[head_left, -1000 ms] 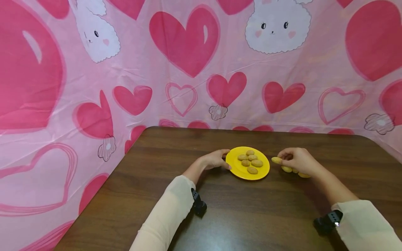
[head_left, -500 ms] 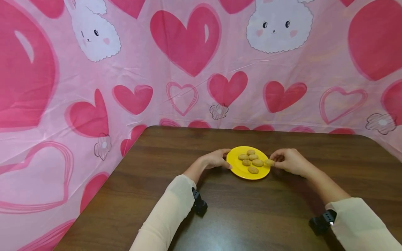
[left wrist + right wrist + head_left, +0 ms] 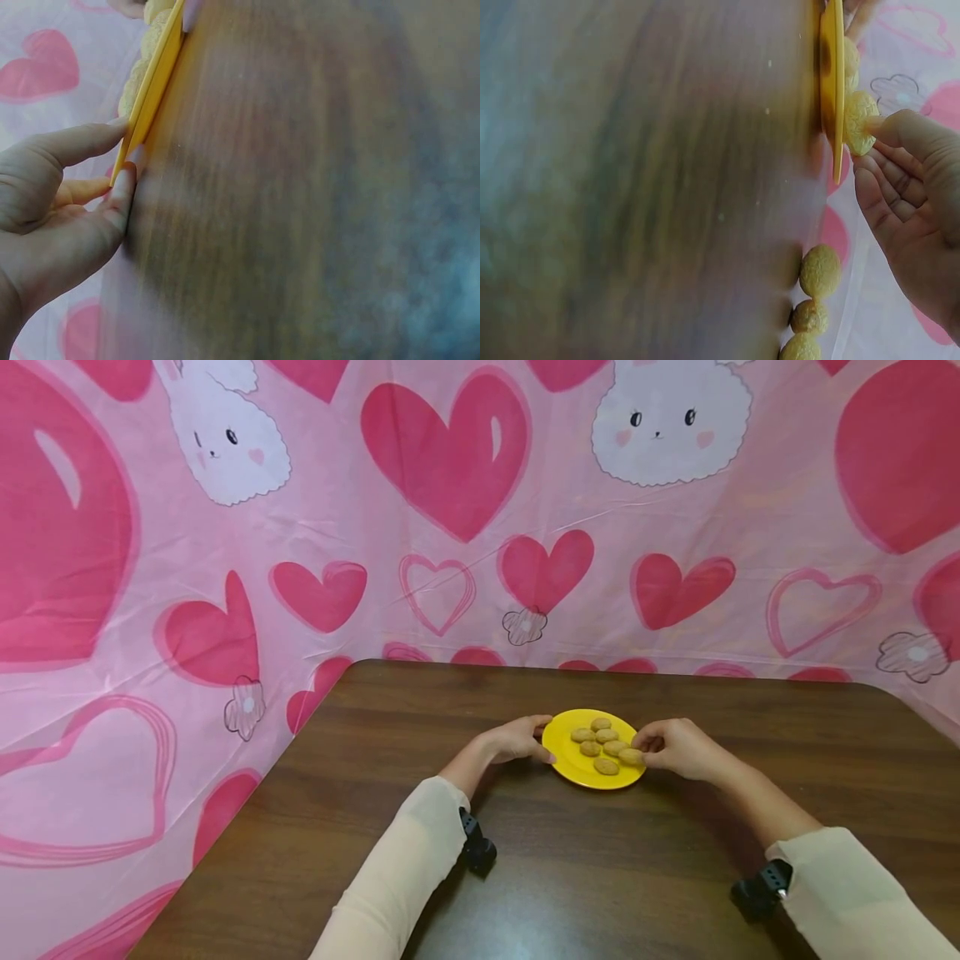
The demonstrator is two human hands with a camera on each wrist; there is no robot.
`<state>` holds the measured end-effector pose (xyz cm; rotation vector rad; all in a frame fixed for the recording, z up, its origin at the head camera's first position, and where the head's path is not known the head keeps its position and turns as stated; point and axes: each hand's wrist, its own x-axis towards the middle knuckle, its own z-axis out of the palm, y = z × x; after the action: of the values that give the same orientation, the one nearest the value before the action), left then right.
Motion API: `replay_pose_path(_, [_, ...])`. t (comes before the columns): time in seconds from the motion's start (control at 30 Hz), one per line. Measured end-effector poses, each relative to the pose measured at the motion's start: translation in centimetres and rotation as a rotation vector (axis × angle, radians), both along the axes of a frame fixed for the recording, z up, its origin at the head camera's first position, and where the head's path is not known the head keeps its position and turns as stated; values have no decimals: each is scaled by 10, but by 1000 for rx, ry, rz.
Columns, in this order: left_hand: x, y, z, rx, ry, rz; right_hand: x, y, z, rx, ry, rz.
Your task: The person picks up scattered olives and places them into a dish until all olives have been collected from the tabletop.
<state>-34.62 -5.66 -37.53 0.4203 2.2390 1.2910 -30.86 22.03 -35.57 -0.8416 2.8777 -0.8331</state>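
Note:
A yellow plate (image 3: pixel 566 764) bears several small, yellow-brown, potato-like ovals; one of them (image 3: pixel 606 767) lies near its front. At the plate's left rim, my left hand (image 3: pixel 515 741) holds the edge between thumb and fingers, which the left wrist view also shows on the plate (image 3: pixel 156 86). My right hand (image 3: pixel 684 750) pinches another small potato (image 3: pixel 631 757) at the plate's right side. In the right wrist view this potato (image 3: pixel 861 124) is right against the plate's upper face; whether it bears on the plate I cannot tell.
More small potatoes (image 3: pixel 820 270) sit on the table right of the plate, seen in the right wrist view and hidden by my right hand in the head view. The brown wooden table (image 3: pixel 525 860) ends at a pink heart-printed cloth (image 3: pixel 450 593).
My right hand has moved left, bringing the pinched potato from beside the plate to over its right side. The left hand has kept its place at the rim.

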Motion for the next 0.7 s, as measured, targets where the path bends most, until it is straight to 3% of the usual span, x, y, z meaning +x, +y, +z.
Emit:
replay_pose_path(0.27, [0,0,0,8,-4,-3,-2,-7,-3,17,8,39])
replay_pose_path(0.7, [1,0,0,-1,11,-11,-4,-9,-4,34,-7,22])
